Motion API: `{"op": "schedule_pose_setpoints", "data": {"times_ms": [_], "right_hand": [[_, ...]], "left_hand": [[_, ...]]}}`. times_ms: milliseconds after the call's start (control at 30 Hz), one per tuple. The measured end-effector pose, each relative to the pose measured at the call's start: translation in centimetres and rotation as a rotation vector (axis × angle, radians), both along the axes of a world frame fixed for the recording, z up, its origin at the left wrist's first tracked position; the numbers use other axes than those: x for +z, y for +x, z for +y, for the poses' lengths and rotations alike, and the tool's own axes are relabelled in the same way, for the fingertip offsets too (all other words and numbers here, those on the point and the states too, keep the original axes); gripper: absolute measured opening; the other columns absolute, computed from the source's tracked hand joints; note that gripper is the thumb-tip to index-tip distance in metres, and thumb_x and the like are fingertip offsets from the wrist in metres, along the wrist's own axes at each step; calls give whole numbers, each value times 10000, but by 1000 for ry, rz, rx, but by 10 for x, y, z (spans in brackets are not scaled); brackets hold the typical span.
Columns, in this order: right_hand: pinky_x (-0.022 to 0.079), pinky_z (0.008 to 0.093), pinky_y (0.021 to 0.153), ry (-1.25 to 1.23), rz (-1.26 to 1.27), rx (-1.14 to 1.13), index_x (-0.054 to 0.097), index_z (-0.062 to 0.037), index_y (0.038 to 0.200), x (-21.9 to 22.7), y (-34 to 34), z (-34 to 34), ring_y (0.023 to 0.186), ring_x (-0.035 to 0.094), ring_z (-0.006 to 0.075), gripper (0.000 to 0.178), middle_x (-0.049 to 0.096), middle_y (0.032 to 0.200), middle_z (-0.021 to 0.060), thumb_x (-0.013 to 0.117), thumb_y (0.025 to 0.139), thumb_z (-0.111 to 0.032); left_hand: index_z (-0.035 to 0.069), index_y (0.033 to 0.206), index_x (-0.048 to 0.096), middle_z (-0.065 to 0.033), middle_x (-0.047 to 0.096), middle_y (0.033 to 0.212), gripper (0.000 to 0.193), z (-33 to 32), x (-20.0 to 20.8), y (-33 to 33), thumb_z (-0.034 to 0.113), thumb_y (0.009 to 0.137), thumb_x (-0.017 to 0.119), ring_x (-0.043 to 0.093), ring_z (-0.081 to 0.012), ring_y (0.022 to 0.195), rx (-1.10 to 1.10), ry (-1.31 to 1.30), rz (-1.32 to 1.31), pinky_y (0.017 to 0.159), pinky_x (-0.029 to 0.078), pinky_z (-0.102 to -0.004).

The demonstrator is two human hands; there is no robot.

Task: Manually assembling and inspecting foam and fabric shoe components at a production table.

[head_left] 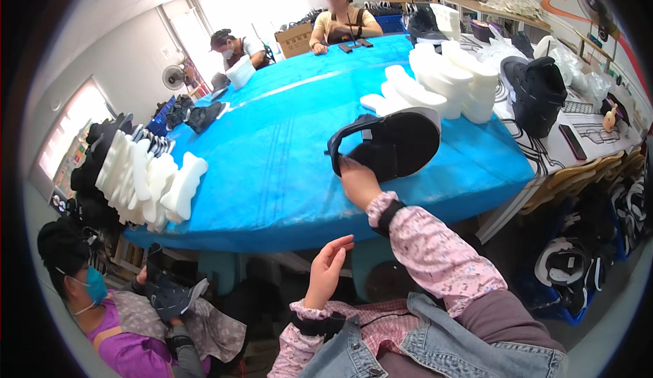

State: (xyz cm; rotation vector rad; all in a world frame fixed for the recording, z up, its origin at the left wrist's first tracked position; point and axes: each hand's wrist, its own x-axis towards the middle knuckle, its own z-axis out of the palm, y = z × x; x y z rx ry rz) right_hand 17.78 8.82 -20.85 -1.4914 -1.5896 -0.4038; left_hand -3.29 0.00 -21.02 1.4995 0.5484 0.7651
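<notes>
Black strapped shoe (410,144), pale-edged, tilted in the right hand (358,182)

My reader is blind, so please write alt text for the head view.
A person's right hand holds a black shoe over a blue table; the open left hand is empty. White pieces are piled at left and right, and three coworkers are nearby.

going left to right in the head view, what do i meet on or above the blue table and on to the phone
White foam pile → black shoe held above the table in the right hand → rightmost foam stack → second black shoe → phone
</notes>
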Motion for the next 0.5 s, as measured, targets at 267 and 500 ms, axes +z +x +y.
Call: {"op": "schedule_pose_setpoints", "data": {"times_ms": [267, 500], "right_hand": [[476, 353, 631, -400, 526, 681, 576, 4, 1030, 54, -43, -124, 738, 639, 310, 275, 630, 831, 183, 664, 826, -158], [437, 237, 642, -409, 862, 627, 632, 30, 929, 77, -50, -160, 732, 520, 63, 215, 606, 804, 59, 697, 820, -144]], "left_hand": [[-1, 1303, 444, -93, 510, 1287, 455, 27, 17, -40, 131, 898, 605, 482, -143, 1154, 201, -171, -148, 987, 362, -293], [21, 1099, 620, -13, 649, 1029, 303, -6, 37, -18, 160, 840, 692, 579, -90, 927, 128, -219, -172, 825, 446, -244]]}}
